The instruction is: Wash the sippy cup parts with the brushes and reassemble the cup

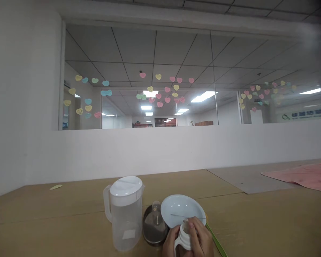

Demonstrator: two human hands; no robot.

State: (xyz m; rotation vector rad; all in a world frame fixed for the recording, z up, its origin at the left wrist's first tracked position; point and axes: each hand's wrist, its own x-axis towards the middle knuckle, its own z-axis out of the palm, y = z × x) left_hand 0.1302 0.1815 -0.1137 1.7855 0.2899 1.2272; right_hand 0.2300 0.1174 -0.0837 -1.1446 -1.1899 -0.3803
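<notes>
At the bottom of the view, both my hands are closed round what looks like a baby bottle (186, 242) with a white collar and a white side handle. My left hand (169, 243) grips its left side, and my right hand (202, 237) has its fingers at the top, by a translucent, teat-like tip. The lower part of the bottle is cut off by the frame. Just behind stands a white bowl (180, 205) with a thin rod across it. A dark metal dish (152, 230) sits to the left, with a clear dome-shaped cover (156, 210) in it.
A lidded translucent pitcher (126, 217) stands left of the dish. A green strip-like handle (216, 241) lies right of my hands. A pink cloth (305, 176) is on the table's far right, and a small yellowish slip (56, 186) far left. A white wall (149, 150) with windows rises behind.
</notes>
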